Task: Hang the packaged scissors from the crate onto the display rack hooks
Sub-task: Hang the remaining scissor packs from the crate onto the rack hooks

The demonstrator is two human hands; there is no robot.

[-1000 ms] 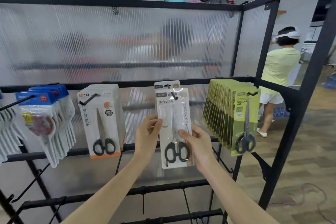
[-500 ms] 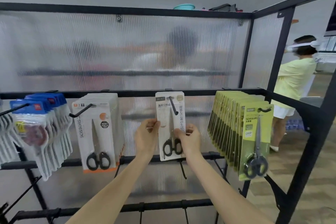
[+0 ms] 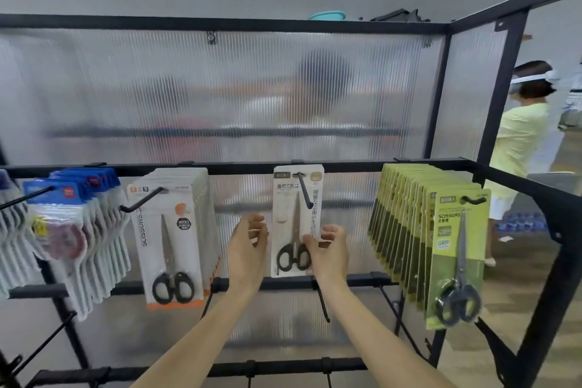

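Hangs upright on the hook at the middle of the rack's upper rail, the pack, long axis vertical, right hand seemingly pinching its lower right edge, left hand just beside, fingers loosely curled, apparently empty.

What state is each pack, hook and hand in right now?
white scissors pack: hung at the back of the middle hook, alone.
middle hook: threaded through that pack.
left hand: off the pack, fingers loosely curled, empty.
right hand: fingertips at the pack's lower right edge.
orange-trimmed packs: hanging, full row.
green packs: hanging, full row.
blue-topped packs: hanging.
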